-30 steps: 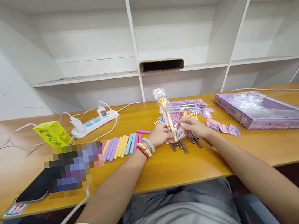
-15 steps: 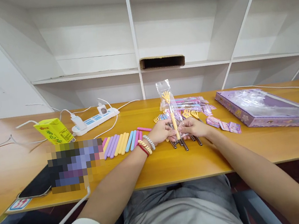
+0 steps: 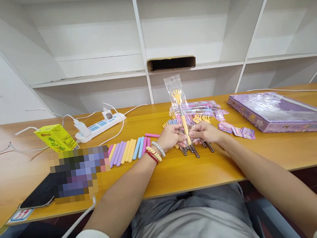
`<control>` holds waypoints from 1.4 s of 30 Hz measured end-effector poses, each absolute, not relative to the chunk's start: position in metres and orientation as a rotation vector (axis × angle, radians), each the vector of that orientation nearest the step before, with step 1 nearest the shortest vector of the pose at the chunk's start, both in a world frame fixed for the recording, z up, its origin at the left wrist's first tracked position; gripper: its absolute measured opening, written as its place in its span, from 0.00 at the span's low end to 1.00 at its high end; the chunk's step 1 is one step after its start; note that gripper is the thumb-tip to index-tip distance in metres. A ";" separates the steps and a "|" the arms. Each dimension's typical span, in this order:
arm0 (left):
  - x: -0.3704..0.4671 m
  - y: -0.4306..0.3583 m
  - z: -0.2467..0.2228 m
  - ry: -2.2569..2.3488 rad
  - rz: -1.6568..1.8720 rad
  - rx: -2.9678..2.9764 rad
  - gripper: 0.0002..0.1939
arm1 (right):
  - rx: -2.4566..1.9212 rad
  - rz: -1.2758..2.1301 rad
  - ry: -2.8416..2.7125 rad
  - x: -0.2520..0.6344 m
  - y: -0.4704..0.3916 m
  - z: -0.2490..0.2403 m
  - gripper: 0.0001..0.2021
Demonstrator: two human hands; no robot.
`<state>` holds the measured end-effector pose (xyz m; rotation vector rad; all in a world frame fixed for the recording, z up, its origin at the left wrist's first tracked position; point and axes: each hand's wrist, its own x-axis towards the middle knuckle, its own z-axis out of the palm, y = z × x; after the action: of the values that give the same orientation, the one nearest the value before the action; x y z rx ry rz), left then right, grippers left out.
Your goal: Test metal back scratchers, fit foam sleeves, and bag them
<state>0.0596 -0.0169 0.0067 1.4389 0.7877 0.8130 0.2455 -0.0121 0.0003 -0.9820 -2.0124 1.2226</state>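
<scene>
Bagged yellow scratcher (image 3: 185, 125) pointing near upright, claw end up, over middle of desk (image 3: 185, 176), from what I'm seeing over here. Left to right: dark phone (image 3: 37, 195) lying by desk edge, yellow carton (image 3: 54, 138) sitting farther back, white power strip (image 3: 96, 129) sitting just beyond. Colored sticks (image 3: 125, 152) lining up in row. Left hand (image 3: 172, 137) pinching scratcher's lower end, loose scratchers (image 3: 202, 119) lying in clump around there, right hand (image 3: 204, 132) clamping on same end from other side. Cards (image 3: 238, 131) lying near right hand, purple box (image 3: 297, 128) sitting far right.
</scene>
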 end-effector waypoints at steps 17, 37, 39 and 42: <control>0.055 -0.017 0.009 0.792 0.857 1.212 0.17 | -1.124 1.260 -1.875 0.245 -0.007 0.002 0.21; 0.060 -0.015 0.002 0.699 0.955 1.218 0.27 | -1.030 1.057 -2.022 0.244 -0.008 0.002 0.16; 0.060 -0.016 0.002 0.695 0.939 1.235 0.28 | -1.031 1.075 -2.021 0.244 -0.008 0.000 0.15; 0.061 -0.016 0.001 0.686 0.886 1.251 0.27 | -1.045 1.094 -2.015 0.245 -0.007 -0.003 0.15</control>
<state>0.0608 -0.0163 0.0009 1.2506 0.6858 0.8859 0.2446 -0.0067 -0.0033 -1.0448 -2.0149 1.0940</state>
